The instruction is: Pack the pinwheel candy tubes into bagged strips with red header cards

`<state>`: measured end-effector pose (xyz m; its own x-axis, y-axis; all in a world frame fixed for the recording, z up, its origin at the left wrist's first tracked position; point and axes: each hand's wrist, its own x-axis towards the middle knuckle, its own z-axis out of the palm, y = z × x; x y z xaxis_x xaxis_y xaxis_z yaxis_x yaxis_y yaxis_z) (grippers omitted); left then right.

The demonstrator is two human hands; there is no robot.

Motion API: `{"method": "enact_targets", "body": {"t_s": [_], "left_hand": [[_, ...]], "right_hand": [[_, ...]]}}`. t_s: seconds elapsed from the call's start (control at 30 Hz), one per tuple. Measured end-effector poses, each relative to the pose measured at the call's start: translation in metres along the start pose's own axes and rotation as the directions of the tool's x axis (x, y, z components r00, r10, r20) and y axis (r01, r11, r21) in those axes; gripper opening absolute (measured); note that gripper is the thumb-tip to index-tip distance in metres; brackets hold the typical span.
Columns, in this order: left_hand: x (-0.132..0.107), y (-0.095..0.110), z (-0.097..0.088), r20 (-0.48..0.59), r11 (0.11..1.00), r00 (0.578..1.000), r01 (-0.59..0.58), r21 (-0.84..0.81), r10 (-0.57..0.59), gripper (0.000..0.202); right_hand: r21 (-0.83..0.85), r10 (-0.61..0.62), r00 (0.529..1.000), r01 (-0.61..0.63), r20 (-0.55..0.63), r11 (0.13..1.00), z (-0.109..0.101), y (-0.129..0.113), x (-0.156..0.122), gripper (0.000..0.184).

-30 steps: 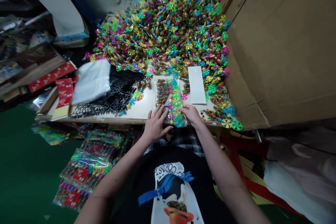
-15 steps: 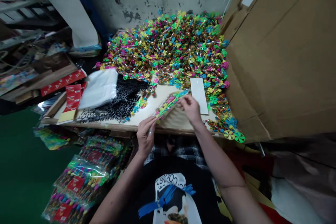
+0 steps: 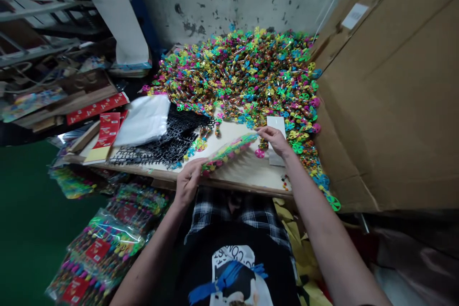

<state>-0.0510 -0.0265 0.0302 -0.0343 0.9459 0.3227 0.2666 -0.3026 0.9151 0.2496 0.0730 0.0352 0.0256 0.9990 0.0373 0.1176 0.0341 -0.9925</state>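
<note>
Between my hands, tilted above the front of the table (image 3: 247,167), is a clear plastic bag of colourful small toys (image 3: 231,149). My left hand (image 3: 189,179) grips its lower left end with closed fingers. At the upper right end, my right hand (image 3: 274,139) pinches the bag's edge. A white card (image 3: 277,155) lies on the tabletop beneath my right hand, partly covered by it. Behind the bag rises a big heap of small toys with pinwheel-like discs (image 3: 244,71) in yellow, green, blue and pink. A few loose ones lie around the bag.
Black netting (image 3: 172,138), a stack of clear plastic bags (image 3: 147,117) and red cards (image 3: 107,131) lie at the left. Filled bags with red labels (image 3: 96,251) are piled below the table. A large cardboard box (image 3: 390,91) stands along the right side.
The bag has turned and stretched out more between my hands. My right hand has moved right over the white card, and my left hand slightly left. The camera view has shifted a little.
</note>
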Motion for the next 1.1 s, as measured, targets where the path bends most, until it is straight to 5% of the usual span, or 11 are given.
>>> {"method": "enact_targets", "body": {"t_s": [0.23,0.33,0.4,0.53,0.73,0.8,0.9,0.97,1.03,1.1], "left_hand": [[0.041,0.022,-0.010,-0.287,0.998,0.957,0.062,0.032,-0.050,0.028],[0.067,0.016,0.003,-0.214,0.984,0.965,0.169,0.061,-0.152,0.025],[0.084,0.002,0.016,-0.084,0.962,0.965,0.255,0.099,-0.248,0.025],[0.109,-0.032,0.048,0.158,0.858,0.903,0.308,0.411,-0.399,0.026],[0.116,-0.047,0.073,0.178,0.737,0.861,0.280,0.615,-0.476,0.017],[0.110,-0.046,0.070,0.137,0.720,0.876,0.281,0.635,-0.463,0.017],[0.105,-0.048,0.051,0.091,0.744,0.952,0.167,0.647,-0.293,0.030],[0.106,-0.054,0.022,0.001,0.744,0.987,0.123,0.657,-0.163,0.031],[0.113,-0.063,-0.023,-0.170,0.717,0.980,0.195,0.669,-0.107,0.029],[0.121,-0.074,-0.081,-0.372,0.655,0.923,0.341,0.674,-0.098,0.029]], "right_hand": [[-0.071,-0.250,0.956,0.242,-0.152,0.968,-0.001,-0.039,-0.037,0.038],[-0.158,-0.177,0.954,0.141,-0.241,0.977,-0.003,-0.026,-0.042,0.036],[-0.183,-0.017,0.955,-0.039,-0.297,0.982,-0.004,-0.007,-0.043,0.033],[-0.269,0.231,0.882,-0.359,-0.412,0.894,-0.006,0.029,-0.044,0.025],[-0.400,0.195,0.882,-0.379,-0.429,0.835,-0.010,0.036,-0.048,0.022],[-0.548,0.154,0.885,-0.399,-0.440,0.735,-0.012,0.033,-0.048,0.019],[-0.696,0.011,0.901,-0.343,-0.434,0.630,-0.016,0.028,-0.052,0.029],[-0.751,-0.059,0.904,-0.314,-0.423,0.581,-0.024,0.027,-0.058,0.035],[-0.766,-0.045,0.898,-0.347,-0.438,0.541,-0.037,0.032,-0.066,0.035],[-0.784,-0.049,0.903,-0.344,-0.428,0.516,-0.054,0.047,-0.075,0.032]]}}
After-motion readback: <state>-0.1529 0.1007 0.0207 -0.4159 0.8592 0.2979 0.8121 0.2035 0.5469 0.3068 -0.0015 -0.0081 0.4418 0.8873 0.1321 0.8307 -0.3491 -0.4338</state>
